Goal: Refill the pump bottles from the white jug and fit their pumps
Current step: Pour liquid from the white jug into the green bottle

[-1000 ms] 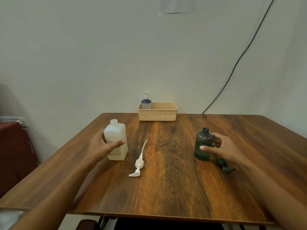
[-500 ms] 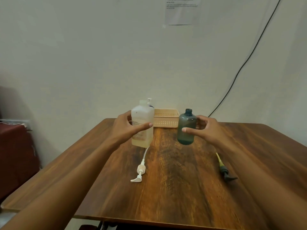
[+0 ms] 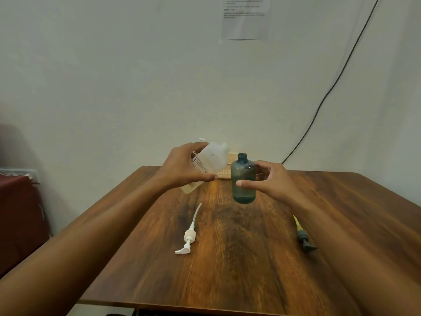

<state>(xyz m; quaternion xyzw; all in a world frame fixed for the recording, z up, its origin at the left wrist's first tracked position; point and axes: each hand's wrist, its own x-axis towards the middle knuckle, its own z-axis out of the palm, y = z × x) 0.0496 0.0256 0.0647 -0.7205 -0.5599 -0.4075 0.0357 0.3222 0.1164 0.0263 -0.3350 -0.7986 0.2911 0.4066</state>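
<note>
The left hand [image 3: 182,169] had tipped its gripped white jug [image 3: 210,159] toward the dark bottle [image 3: 243,181] the right hand [image 3: 273,181] clasped; pouring seemed next.

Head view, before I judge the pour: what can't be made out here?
White jug: mouth motion-blurred, capped or open unclear; the left hand covers part of its label.
Basket: mostly hidden behind the jug and the dark green bottle.
Wall notice: top cut off by the frame edge, print too small.
Dark pump: tube end hidden by the right forearm.
</note>
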